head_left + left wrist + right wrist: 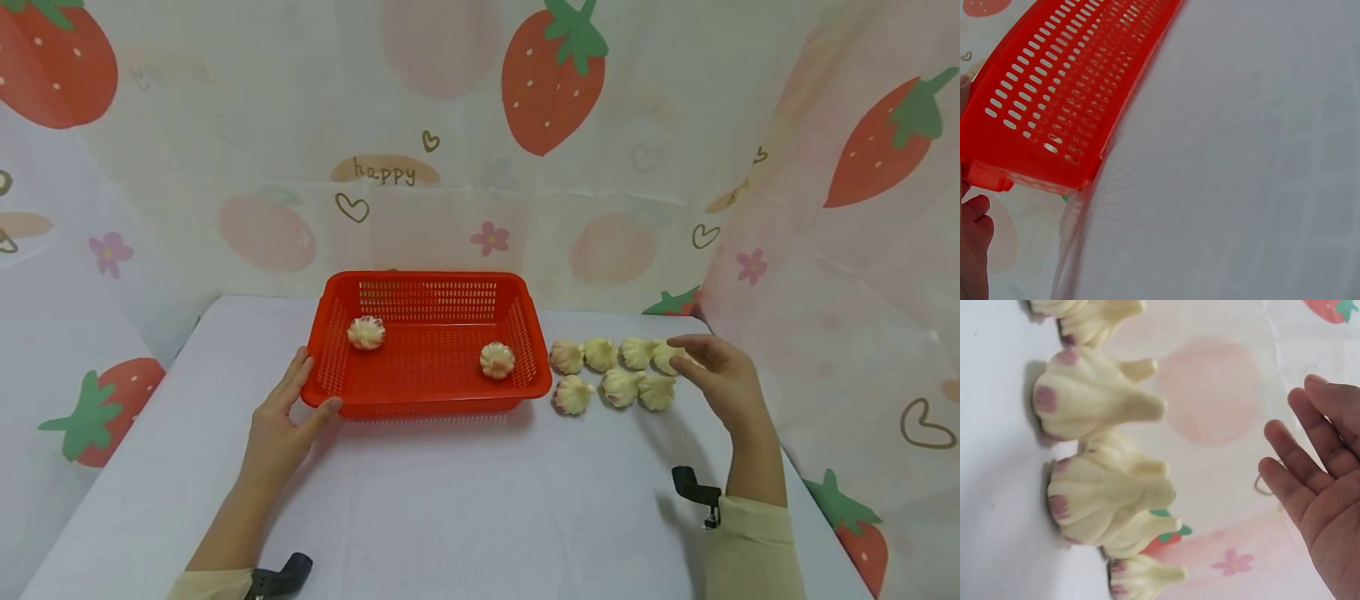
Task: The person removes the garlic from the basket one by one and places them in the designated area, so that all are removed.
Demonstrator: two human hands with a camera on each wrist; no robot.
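A red plastic basket (427,408) with slotted walls stands on the white table. Inside it sit two garlic bulbs, one bulb (366,332) at the left and another bulb (497,360) at the right. My left hand (279,429) grips the basket's near left corner, thumb at the front rim and fingers along the left side. To the right of the basket, several pale garlic bulbs (621,388) with purple patches stand in two rows. Above the right end of these rows hovers my right hand (722,385). Its fingers are apart and hold nothing in the right wrist view.
A white cloth covers the table (450,508). Behind and at both sides hangs a curtain (465,225) printed with strawberries, hearts and flowers. On each wrist sits a black camera mount, such as the right mount (693,486).
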